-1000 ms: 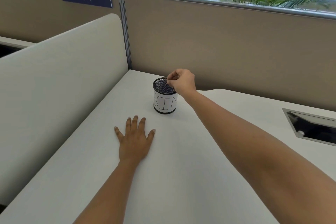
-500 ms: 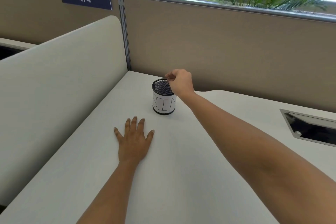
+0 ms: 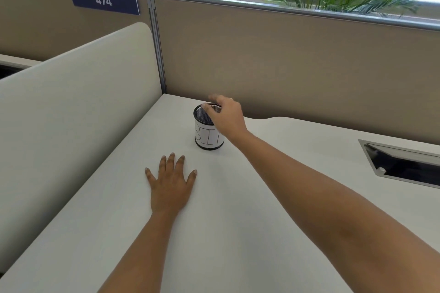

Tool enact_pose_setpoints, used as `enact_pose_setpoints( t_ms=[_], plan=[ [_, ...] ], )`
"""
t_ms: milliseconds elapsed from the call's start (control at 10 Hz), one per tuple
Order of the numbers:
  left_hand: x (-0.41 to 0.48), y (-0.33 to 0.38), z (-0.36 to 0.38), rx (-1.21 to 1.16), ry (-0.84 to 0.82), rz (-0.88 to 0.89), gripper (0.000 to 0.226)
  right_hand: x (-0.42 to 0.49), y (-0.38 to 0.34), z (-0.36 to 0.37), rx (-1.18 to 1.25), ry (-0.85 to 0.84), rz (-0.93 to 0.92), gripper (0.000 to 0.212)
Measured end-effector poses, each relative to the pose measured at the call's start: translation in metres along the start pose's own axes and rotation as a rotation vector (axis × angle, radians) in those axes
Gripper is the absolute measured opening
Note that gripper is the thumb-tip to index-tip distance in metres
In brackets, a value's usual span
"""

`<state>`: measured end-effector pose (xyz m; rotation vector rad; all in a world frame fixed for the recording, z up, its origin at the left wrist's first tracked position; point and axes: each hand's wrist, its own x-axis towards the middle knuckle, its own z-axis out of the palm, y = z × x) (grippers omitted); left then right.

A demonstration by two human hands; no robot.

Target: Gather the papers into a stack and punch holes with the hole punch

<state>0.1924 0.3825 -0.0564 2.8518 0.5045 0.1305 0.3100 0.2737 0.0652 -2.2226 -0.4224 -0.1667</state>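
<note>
A person's right hand [image 3: 228, 116] reaches forward over a black mesh cup [image 3: 208, 137] with a white paper label hand-lettered "BIN". A second ago its fingertips were pinched tightly together just above the cup's rim. Now the fingers have loosened and spread, slightly blurred with motion, and nothing can be seen between them. Judging from this, something small was let go into the cup, though the item itself is too small to make out.

The left hand [image 3: 170, 183] has not moved. It lies flat, palm down and fingers straight, on the white worktop [image 3: 214, 233], nearer the person than the cup and to the left of the right forearm.

No papers and no hole punch are in view anywhere around either hand. The main steps seem to be over, and this looks like tidying up.
</note>
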Motion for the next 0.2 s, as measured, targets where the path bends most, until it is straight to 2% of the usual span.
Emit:
enact_pose_setpoints(
  t_ms=[200],
  plan=[
    [-0.008,0.001,-0.003,-0.015,-0.012,0.014,0.057,-0.034,0.001,0.004,-0.093,-0.022,-0.102,0.042]
  ],
)
